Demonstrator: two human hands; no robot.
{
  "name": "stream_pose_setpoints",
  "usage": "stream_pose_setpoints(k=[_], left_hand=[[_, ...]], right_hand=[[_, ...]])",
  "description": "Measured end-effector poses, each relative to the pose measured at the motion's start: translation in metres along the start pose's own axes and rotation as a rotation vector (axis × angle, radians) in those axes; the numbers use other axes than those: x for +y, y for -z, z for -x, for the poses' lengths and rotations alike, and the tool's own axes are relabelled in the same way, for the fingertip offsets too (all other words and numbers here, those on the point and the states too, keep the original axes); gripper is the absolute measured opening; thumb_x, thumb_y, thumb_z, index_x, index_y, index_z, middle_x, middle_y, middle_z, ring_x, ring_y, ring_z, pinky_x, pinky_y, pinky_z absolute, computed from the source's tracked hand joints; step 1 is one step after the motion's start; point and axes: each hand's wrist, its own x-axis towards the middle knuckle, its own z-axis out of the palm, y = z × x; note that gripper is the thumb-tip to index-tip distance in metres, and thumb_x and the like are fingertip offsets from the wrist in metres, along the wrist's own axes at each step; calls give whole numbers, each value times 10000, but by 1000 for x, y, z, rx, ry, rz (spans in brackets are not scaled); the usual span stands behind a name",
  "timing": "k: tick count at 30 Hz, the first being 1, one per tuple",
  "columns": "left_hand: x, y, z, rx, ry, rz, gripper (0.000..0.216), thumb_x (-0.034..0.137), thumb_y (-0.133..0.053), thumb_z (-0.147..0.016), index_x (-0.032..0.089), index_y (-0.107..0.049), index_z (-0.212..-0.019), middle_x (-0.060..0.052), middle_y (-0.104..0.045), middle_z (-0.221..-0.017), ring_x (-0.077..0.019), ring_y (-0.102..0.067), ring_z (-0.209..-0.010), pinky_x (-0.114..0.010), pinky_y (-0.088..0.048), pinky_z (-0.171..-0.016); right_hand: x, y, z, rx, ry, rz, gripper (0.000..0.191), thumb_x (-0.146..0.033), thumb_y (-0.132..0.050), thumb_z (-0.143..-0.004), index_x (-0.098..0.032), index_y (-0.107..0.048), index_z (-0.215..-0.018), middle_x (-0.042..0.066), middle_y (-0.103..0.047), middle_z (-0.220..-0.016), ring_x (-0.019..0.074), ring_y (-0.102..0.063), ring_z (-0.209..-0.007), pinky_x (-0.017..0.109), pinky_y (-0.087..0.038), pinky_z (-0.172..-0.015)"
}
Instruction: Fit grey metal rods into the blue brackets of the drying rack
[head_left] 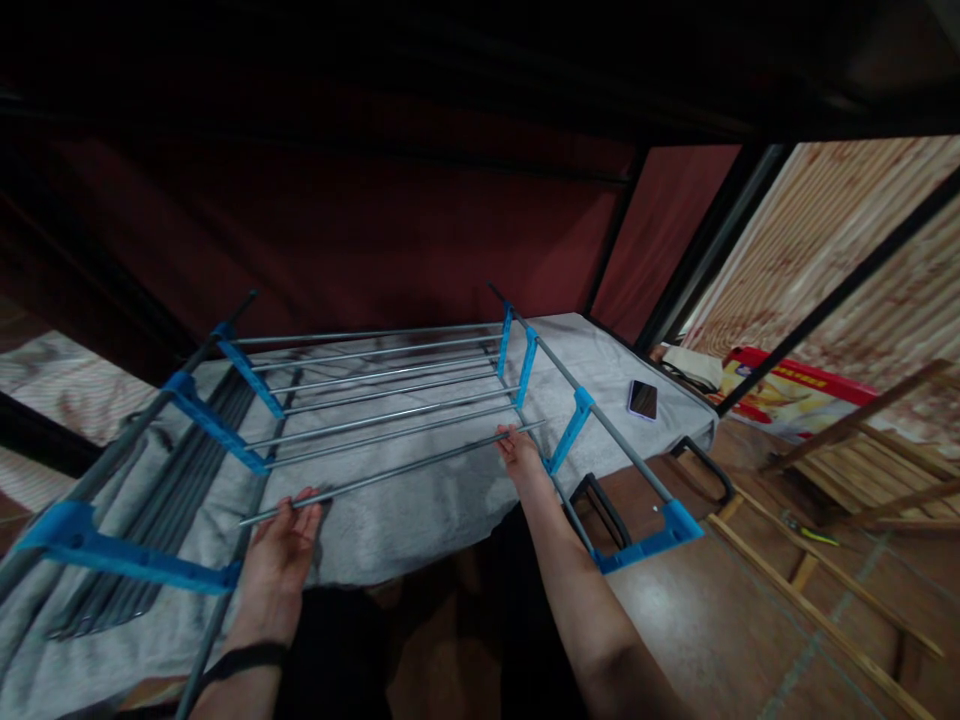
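Note:
A rack of grey metal rods and blue plastic brackets (571,428) lies on its side over a grey blanket (420,505) on a bed. One loose grey rod (397,470) runs across the front of the rack. My left hand (281,545) grips its left end, fingers curled round it. My right hand (517,450) pinches its right end, close to a blue bracket. Several fitted rods (375,385) span the rack behind it. A bundle of spare grey rods (142,540) lies on the blanket to the left.
A phone (643,398) lies on the blanket at the right. Black handles (701,465) hang by the bed's edge. A red box (795,395) and wooden slats (825,610) sit on the brown tiled floor to the right. A dark upper bunk frame hangs overhead.

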Motion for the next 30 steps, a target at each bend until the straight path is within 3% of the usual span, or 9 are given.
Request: stream_pose_setpoints(k=[8,16,22,30], left_hand=[[-5,-7,11,-110,22,2,147,28,-647,-820,172,-672,-841,-60,-759,-901,-171,-731,-927,-286,-612,-828],[-8,-11,13,-69,27,-11,154,39,-619,-885,159,-625,-787,-58,-749,-863,-142,-734,-810,-269,-607,-794],[-12,-9,9,-28,54,-5,118,68,-635,-902,139,-621,-808,-44,-716,-784,-128,-719,-700,-230,-593,-695],[-11,-5,10,-59,47,72,92,84,-574,-939,122,-651,-906,-77,-730,-842,-154,-733,-748,-291,-612,-749]], right_hand=[[24,1,-2,-119,-52,91,209,-128,-743,-758,-221,-564,-706,13,-723,-695,190,-720,-703,404,-620,-805],[35,-3,0,-146,-109,126,206,-49,-705,-725,-213,-593,-672,3,-729,-658,163,-706,-628,386,-638,-812],[32,-9,8,-43,-126,133,179,-65,-645,-779,-209,-595,-685,-7,-678,-583,150,-665,-571,369,-643,-769],[20,-3,9,45,-116,128,198,-43,-591,-788,-214,-567,-691,-8,-685,-630,150,-697,-643,348,-632,-811]])
